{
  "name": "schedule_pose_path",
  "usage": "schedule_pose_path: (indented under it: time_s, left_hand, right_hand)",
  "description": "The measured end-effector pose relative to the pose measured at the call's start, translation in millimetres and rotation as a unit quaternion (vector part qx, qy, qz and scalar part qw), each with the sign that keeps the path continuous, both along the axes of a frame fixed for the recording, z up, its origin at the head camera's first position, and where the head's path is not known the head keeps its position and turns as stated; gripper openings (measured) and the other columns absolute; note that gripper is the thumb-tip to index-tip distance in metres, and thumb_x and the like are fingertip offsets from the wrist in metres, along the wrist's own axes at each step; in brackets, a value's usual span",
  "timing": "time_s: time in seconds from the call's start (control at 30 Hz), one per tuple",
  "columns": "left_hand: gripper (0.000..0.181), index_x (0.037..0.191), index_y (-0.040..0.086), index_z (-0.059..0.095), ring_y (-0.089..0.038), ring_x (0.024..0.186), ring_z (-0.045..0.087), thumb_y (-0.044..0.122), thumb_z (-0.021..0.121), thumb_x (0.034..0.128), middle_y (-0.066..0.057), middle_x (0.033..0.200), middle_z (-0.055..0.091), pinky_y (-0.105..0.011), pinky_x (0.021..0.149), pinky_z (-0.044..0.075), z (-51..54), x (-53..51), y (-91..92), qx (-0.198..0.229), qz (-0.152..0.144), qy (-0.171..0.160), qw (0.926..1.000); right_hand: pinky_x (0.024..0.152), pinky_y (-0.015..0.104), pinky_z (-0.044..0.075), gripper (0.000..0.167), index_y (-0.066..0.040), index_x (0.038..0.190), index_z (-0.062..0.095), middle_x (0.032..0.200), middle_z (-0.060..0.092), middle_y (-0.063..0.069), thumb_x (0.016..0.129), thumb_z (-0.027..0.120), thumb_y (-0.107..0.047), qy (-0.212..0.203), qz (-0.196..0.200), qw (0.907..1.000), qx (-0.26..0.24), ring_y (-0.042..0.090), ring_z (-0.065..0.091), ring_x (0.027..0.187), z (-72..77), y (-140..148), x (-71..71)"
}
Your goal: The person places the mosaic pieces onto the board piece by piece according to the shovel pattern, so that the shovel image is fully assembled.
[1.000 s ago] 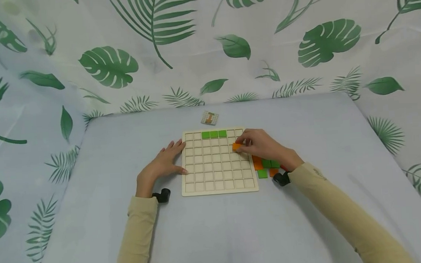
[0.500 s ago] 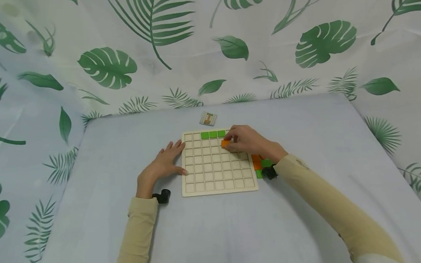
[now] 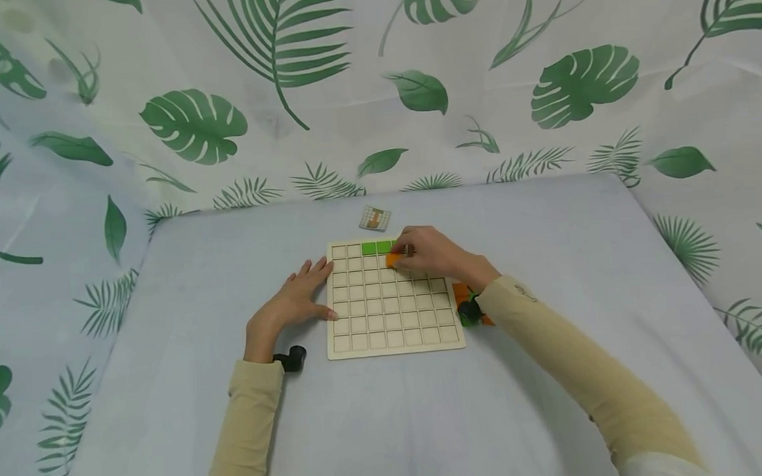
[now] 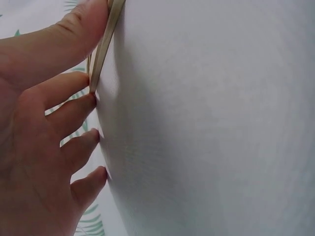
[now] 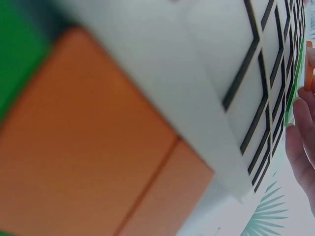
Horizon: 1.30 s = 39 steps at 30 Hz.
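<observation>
A pale wooden grid board [image 3: 394,345] lies flat on the table. Green square tiles [image 3: 377,248] sit in its far row, the rightmost partly behind my right hand [image 3: 431,253]. Between thumb and fingers that hand pinches an orange tile [image 3: 393,260] over the second row from the far edge. In the right wrist view the orange tile [image 5: 309,66] shows only at the right border. My left hand [image 3: 293,298] rests at the board's left edge, its fingers spread and touching the rim. The left wrist view shows this hand [image 4: 44,113] against the board's edge.
Beyond the board lies a small patterned card [image 3: 375,217]. Several loose orange tiles [image 5: 93,142] and green tiles lie by the board's right edge, partly hidden by the right forearm in the head view. A leaf-print cloth [image 3: 339,88] stands behind the table.
My right hand has moved left across the board, carrying the orange tile from the right side to near the green tiles. My left hand has stayed at the board's edge.
</observation>
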State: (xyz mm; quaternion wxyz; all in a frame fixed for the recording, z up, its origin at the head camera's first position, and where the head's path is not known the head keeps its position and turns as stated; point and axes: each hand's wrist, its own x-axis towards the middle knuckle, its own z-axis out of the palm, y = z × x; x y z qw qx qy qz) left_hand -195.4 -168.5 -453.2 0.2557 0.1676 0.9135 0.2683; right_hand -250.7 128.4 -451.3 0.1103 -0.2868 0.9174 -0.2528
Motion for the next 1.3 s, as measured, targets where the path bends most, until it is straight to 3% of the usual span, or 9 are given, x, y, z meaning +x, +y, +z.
schedule_pose_path:
  time_s: [0.4, 1.3]
  left_hand:
    - [0.103, 0.165, 0.005, 0.016, -0.038, 0.160, -0.002, 0.023, 0.082, 0.0878, -0.015, 0.173, 0.007, -0.056, 0.131, 0.000, -1.2, 0.1, -1.6, 0.014, 0.002, 0.003, 0.9999]
    - [0.102, 0.165, 0.005, 0.017, -0.038, 0.160, -0.003, 0.022, 0.082, 0.0883, -0.014, 0.173, 0.007, -0.055, 0.131, 0.000, -0.6, -1.5, 0.9, 0.009, 0.003, -0.006, 0.9999]
  right_hand:
    - [0.081, 0.037, 0.058, 0.023, -0.004, 0.112, 0.080, 0.106, 0.072, 0.012, 0.095, 0.076, -0.019, 0.024, 0.025, 0.9991, 0.023, 0.024, 0.066, 0.095, -4.5, -14, -9.8]
    - [0.075, 0.033, 0.061, 0.022, 0.003, 0.108, 0.079, 0.099, 0.069, 0.015, 0.091, 0.079, -0.011, 0.074, 0.055, 0.9955, -0.017, 0.027, 0.068, 0.088, -11.8, -17, -2.8]
